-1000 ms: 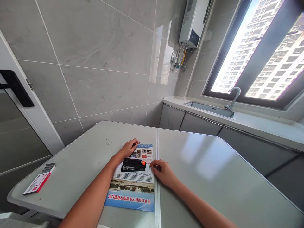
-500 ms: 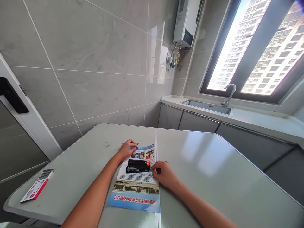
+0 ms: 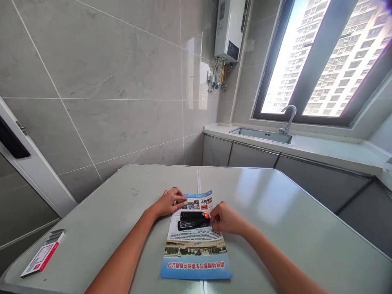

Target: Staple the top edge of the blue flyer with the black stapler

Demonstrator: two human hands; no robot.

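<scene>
A printed leaflet (image 3: pixel 196 249) with a blue lower band and small photos lies on the table, across its centre seam. On the leaflet rests a black stapler (image 3: pixel 193 219) with an orange patch at its right end. My left hand (image 3: pixel 170 203) lies over the leaflet's upper left edge, fingers stretched out. At the right edge, my right hand (image 3: pixel 226 218) is closed in a pinch on the leaflet, right beside the stapler's orange end; its fingertips are partly hidden. A small grey piece (image 3: pixel 174 188) shows just behind my left hand.
A red and white packet (image 3: pixel 43 254) lies at the table's left edge. Beyond the table (image 3: pixel 275 212) are a tiled wall, a door at left, and a counter (image 3: pixel 321 149) with a sink (image 3: pixel 260 134) and tap under the window.
The leaflet, with the stapler on it, has shifted right across the table seam and turned straighter. Both hands have moved right with it. The camera view has turned slightly.
</scene>
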